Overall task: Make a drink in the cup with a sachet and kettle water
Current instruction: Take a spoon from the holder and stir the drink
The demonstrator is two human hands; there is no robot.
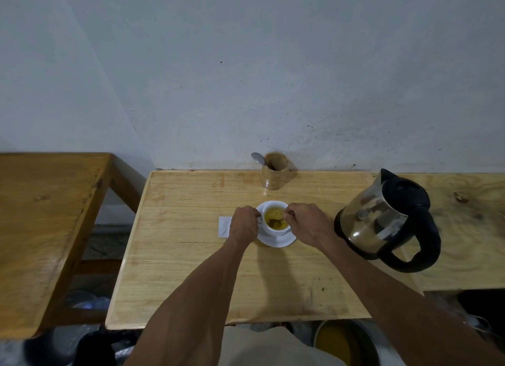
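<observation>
1. The cup point(274, 218) is the landmark: a white cup standing upright on a white saucer point(281, 240), near the middle of the light wooden table point(191, 256).
2. Yellow liquid fills the cup, and the bowl of a spoon point(275, 223) lies dipped in it.
3. The left hand point(244, 223) is at the cup's left side, fingers closed against its rim or handle; which of the two it pinches I cannot tell, as the hand covers that spot.
4. The right hand point(306, 223) is at the cup's right side, fingertips pinched shut on the spoon's handle just above the rim.
5. A white sachet point(224, 226) lies flat on the table just left of the cup, partly under the left hand.
6. The kettle point(388, 221), steel with a black lid, handle and base, stands to the right of the cup, apart from it, its spout pointing away towards the wall.
7. Behind the cup, by the wall, stands a wooden holder point(275, 174) with a second spoon point(258, 158) leaning out of its left side.
8. A darker wooden table point(49, 215) stands well to the left of the cup, separated by a gap.
</observation>
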